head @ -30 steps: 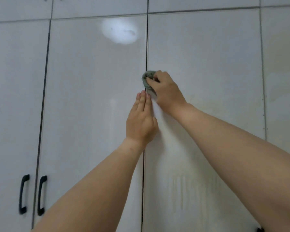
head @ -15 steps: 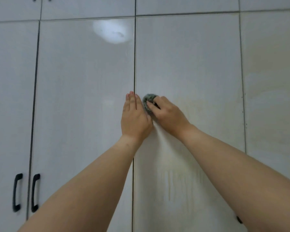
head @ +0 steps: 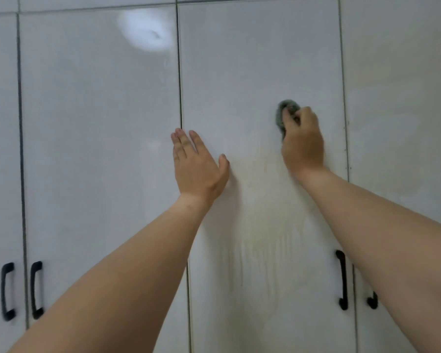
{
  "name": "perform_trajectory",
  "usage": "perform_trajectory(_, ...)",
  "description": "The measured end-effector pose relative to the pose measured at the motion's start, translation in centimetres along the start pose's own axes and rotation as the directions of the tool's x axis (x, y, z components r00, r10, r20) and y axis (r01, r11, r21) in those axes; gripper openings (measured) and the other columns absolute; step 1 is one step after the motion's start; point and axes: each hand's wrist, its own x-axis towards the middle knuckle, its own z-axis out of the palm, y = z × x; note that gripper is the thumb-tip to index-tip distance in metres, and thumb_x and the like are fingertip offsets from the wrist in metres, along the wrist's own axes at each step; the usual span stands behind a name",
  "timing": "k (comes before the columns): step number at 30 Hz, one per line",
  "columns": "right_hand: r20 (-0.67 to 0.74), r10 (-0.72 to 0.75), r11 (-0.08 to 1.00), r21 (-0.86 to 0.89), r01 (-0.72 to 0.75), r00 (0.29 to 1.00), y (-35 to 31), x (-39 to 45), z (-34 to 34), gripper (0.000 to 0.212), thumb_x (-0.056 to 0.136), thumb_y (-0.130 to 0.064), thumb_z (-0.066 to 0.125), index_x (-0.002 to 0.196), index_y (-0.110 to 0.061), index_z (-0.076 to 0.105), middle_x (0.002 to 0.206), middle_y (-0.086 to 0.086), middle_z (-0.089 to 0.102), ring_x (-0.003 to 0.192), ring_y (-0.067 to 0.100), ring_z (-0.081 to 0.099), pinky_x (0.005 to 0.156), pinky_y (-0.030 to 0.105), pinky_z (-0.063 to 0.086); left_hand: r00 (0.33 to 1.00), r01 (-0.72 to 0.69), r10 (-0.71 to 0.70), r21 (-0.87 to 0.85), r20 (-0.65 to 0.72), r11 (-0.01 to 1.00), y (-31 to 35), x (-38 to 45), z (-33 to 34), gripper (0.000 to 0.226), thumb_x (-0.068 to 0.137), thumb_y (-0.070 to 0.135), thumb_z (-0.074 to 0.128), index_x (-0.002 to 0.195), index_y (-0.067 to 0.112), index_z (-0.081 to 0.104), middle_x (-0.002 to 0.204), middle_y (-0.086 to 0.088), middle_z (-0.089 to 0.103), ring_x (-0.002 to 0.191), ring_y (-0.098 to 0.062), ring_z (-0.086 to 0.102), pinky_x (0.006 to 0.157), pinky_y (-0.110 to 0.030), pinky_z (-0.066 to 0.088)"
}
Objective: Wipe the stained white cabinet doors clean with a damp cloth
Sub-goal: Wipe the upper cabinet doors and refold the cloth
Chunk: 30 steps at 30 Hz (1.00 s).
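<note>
At the far left, two black curved metal pull handles (head: 7,291) (head: 36,290) sit side by side low on two glossy white cabinet doors, one on each side of a dark vertical seam. The wider glossy white door (head: 92,138) to their right carries a bright blurred patch of reflected light (head: 146,30) near its top edge. The left hand (head: 197,165) lies flat and open against the cabinet front, fingers together and pointing up, thumb spread to the right; its fingertips sit just across the dark seam between this door and the next, and it holds nothing. The next door, a glossy white panel with yellowish stains (head: 260,215), shows a faint yellow smear in its middle and pale vertical drip streaks lower down, between the two forearms. Further right on this same panel, the right hand (head: 303,143) is curled closed around a small bunched grey-green cloth (head: 283,112), pressing it against the door surface above the stained area; the cloth peeks out above and to the left of the fingers. Below, a black curved metal handle (head: 342,280) stands near this door's right edge, and another black handle (head: 372,300) on the neighbouring door is mostly hidden behind the right forearm.
</note>
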Motion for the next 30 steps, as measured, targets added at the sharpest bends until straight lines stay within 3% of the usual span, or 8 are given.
perform_trajectory(3,0.005,0.352,0.931,0.098,-0.350,0.936,-2.3,-0.8,0.0,0.048,0.090,-0.002,0.046,0.136,-0.012,0.051,0.129,0.019,0.045,0.111,0.035,0.048,0.085,0.031,0.041,1.000,0.027,-0.027,-0.025,0.007,0.999,0.6,-0.1,-0.1,0.091,0.091,0.055,0.030,0.155,-0.006,0.008,0.160,-0.034,0.000,0.151,-0.042,-0.004,0.125,-0.045,0.001)
perform_trajectory(7,0.138,-0.355,0.935,0.048,0.352,0.925,-5.3,-3.2,1.1,0.042,0.083,0.001,0.064,0.125,-0.002,0.063,0.107,0.020,0.060,0.089,0.036,0.060,0.055,0.036,0.052,0.997,0.076,-0.076,-0.041,0.002,0.996,1.2,-0.1,0.1,0.094,0.090,0.056,0.032,0.154,-0.007,0.006,0.159,-0.035,-0.001,0.151,-0.044,-0.005,0.125,-0.047,0.001)
perform_trajectory(9,0.165,-0.399,0.912,-0.027,0.408,0.902,-1.9,-2.5,0.4,0.041,0.084,0.000,0.067,0.125,-0.003,0.064,0.105,0.020,0.061,0.087,0.036,0.059,0.054,0.037,0.052,0.996,0.082,-0.082,-0.049,-0.015,0.995,1.5,0.1,0.2,0.095,0.089,0.056,0.032,0.154,-0.008,0.007,0.159,-0.036,0.000,0.151,-0.044,-0.004,0.125,-0.048,0.003)
perform_trajectory(12,-0.007,0.056,0.990,-0.129,-0.056,0.998,3.6,-1.4,-2.0,0.023,0.097,-0.012,0.054,0.119,-0.006,0.059,0.112,0.018,0.055,0.096,0.036,0.055,0.067,0.035,0.044,0.996,0.084,-0.084,-0.051,-0.013,0.995,1.4,0.1,0.5,0.095,0.088,0.057,0.030,0.154,-0.008,0.007,0.160,-0.035,0.000,0.151,-0.044,-0.004,0.125,-0.048,0.003)
perform_trajectory(15,-0.094,0.446,0.895,0.033,-0.445,0.890,3.9,-1.6,-2.9,0.020,0.105,-0.028,0.042,0.107,-0.010,0.050,0.110,0.010,0.052,0.092,0.025,0.052,0.072,0.031,0.035,0.998,0.059,-0.060,-0.046,-0.021,0.997,1.0,0.1,0.7,0.093,0.090,0.054,0.034,0.154,-0.008,0.007,0.159,-0.035,0.000,0.151,-0.043,-0.004,0.125,-0.048,0.004)
perform_trajectory(20,0.136,-0.182,0.978,-0.079,0.194,0.974,3.5,-4.7,-1.8,0.041,0.087,0.004,0.058,0.128,0.000,0.059,0.106,0.023,0.056,0.089,0.038,0.056,0.062,0.041,0.053,0.998,0.056,-0.057,-0.048,-0.021,0.997,0.8,0.0,0.8,0.091,0.090,0.052,0.034,0.155,-0.006,0.006,0.160,-0.034,-0.002,0.151,-0.042,-0.006,0.125,-0.047,0.002)
perform_trajectory(25,0.034,0.359,0.933,-0.041,-0.358,0.933,6.2,-4.2,-4.8,0.037,0.098,-0.016,0.039,0.133,-0.011,0.049,0.127,0.018,0.047,0.109,0.033,0.049,0.091,0.047,0.047,1.000,0.025,-0.024,-0.045,0.007,0.999,0.3,-0.2,0.2,0.088,0.092,0.048,0.036,0.155,-0.005,0.005,0.161,-0.033,-0.002,0.152,-0.041,-0.007,0.125,-0.046,0.002)
perform_trajectory(30,0.201,-0.134,0.980,-0.116,0.159,0.970,3.1,-7.9,-3.0,0.045,0.090,0.000,0.055,0.134,0.002,0.053,0.111,0.025,0.054,0.092,0.040,0.055,0.067,0.045,0.057,1.000,0.000,-0.001,-0.061,-0.005,0.998,-0.6,-0.4,-0.4,0.087,0.090,0.042,0.036,0.154,-0.007,0.004,0.162,-0.030,0.001,0.152,-0.039,-0.003,0.125,-0.045,0.003)
